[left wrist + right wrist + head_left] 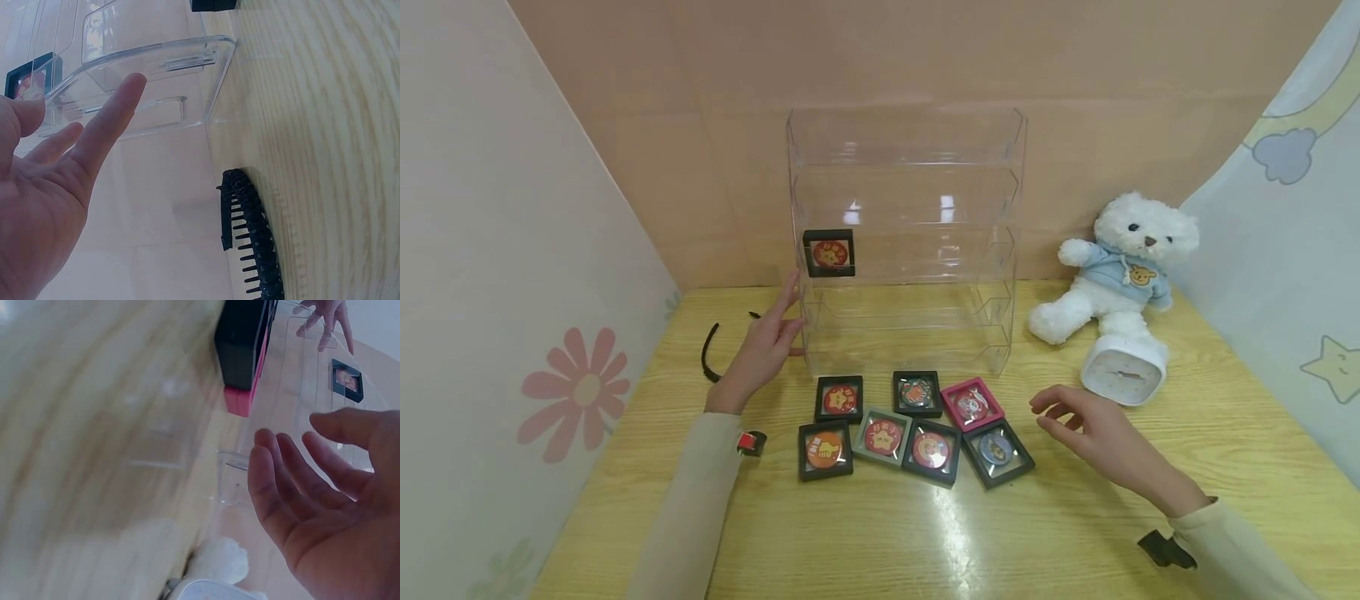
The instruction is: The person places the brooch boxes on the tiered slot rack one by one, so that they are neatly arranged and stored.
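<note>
A clear acrylic tiered rack (910,321) stands at the back of the table. My left hand (762,348) is at its left side, fingers fairly straight, and appears to touch the side panel. One black square frame with a red round badge (830,253) sits on a middle tier, at the left end. Several framed badges lie in front of the rack, among them a pink frame (972,404), a pale green frame (883,436) and a black frame with a blue badge (997,452). My right hand (1097,437) hovers right of these, fingers loosely bent, holding nothing.
A white teddy bear (1123,267) in a blue top sits at the back right, with a white clock (1124,370) in front of it. A black toothed headband (253,234) lies left of the rack. Patterned panels (512,250) flank the table.
</note>
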{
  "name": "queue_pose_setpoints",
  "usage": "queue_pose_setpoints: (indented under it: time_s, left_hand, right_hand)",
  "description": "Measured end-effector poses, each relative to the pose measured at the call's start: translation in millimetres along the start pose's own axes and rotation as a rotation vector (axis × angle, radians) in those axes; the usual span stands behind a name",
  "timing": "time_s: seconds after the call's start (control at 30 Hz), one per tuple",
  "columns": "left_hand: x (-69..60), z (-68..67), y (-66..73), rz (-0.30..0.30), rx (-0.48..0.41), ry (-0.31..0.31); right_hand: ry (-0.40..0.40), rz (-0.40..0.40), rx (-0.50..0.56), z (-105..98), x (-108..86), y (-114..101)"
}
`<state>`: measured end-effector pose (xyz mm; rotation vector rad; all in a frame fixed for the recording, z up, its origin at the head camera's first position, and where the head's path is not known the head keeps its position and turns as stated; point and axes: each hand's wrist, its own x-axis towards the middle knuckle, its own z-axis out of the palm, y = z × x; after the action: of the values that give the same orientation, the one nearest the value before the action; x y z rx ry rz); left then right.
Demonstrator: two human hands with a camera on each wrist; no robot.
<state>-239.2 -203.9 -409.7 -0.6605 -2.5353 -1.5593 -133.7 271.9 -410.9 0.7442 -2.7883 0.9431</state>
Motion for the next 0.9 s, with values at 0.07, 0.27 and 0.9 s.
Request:
queue_pose_setpoints:
  time_s: [0.07,0.27,0.9]
  left_hand:
    - [-0.3,-0.2,-0.7,0.002,0.0,-0.001]
    - [-0.6,-0.8,-1.5,0.005,0.007,0.001]
    - [0.0,0.0,1.3,-0.005,-0.016,0.004]
  right_hand:
    - [-0.043,0.004,0.022,1.6,-4.6,2.8]
    - [-0.203,-0.018,0.126,4.7,-14.2,11.4]
    - [-0.244,-0.113,0.057,16.0,-13.9,17.7]
